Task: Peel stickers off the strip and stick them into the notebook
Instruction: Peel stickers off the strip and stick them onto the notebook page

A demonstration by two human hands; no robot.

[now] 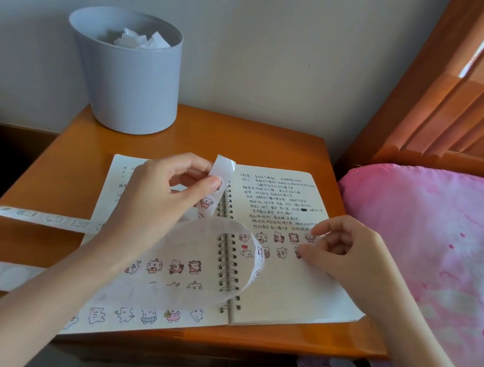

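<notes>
While left grip (160,198) pinches strip (223,168) above notebook (295,293) | right grip (348,253) rests curled on notebook, hold unclear.

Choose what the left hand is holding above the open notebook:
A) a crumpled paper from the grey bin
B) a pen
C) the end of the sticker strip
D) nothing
C: the left hand pinches the upturned end of the sticker strip between thumb and fingers, just above the spiral of the notebook.
</notes>
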